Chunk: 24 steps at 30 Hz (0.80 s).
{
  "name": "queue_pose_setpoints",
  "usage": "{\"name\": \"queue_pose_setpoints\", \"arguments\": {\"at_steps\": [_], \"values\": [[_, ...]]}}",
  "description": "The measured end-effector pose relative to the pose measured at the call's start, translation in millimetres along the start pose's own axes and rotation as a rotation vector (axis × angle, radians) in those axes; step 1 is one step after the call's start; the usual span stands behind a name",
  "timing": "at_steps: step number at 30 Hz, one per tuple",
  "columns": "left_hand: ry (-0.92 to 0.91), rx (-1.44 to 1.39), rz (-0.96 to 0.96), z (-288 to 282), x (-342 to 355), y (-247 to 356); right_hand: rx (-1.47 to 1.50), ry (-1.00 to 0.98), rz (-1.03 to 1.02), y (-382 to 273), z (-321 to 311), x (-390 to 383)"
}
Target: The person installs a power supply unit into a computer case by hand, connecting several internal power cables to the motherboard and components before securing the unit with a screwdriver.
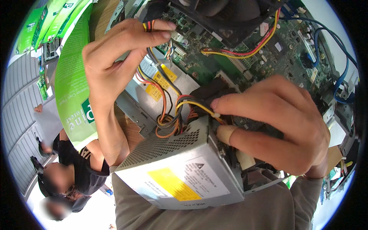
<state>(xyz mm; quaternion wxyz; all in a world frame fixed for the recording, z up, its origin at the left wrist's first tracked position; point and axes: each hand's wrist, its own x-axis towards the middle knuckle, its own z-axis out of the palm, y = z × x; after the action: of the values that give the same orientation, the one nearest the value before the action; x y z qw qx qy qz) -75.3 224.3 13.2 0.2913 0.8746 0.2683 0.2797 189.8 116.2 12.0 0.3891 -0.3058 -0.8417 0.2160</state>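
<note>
My left hand (pixel 115 61) pinches a bundle of colored cables (pixel 151 27) near the top middle, above a metal plate with yellow labels (pixel 161 82). My right hand (pixel 276 126) has its fingers on yellow and black wires (pixel 201 106) at the back of a silver power supply (pixel 142 157); one finger has a tan wrapping on it. The power supply sits tilted at the lower middle, with a vented face and a white-and-yellow label. Looped wires come out of it. Behind both hands is an open computer case with a green circuit board (pixel 280 65) and a black fan (pixel 234 13).
A large green paper package (pixel 73 76) lies along the left, with more green packages (pixel 30 27) beyond. Co-workers (pixel 76 172) are at the lower left. Blue cables (pixel 339 86) loop at the right, near other metal parts. My gray-clad lap (pixel 268 203) is below the power supply.
</note>
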Motion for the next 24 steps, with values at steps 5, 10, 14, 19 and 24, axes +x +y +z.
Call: {"name": "queue_pose_setpoints", "arguments": {"at_steps": [5,10,14,19,24], "values": [[-0.018,0.034,0.072,-3,-3,-9,0.038,-0.11,0.13,-10,-12,15],[-0.054,-0.031,0.008,-7,-6,-10,0.021,0.02,-0.001,-3,4,7],[-0.061,-0.022,0.015,-8,-6,-13,0.125,-0.069,0.069,-2,-2,18],[0.022,0.014,0.036,-7,-14,-19,0.16,0.019,0.048,-7,8,18],[0.037,0.084,0.073,-4,-10,-14,0.169,-0.074,0.078,-8,1,24]]}}
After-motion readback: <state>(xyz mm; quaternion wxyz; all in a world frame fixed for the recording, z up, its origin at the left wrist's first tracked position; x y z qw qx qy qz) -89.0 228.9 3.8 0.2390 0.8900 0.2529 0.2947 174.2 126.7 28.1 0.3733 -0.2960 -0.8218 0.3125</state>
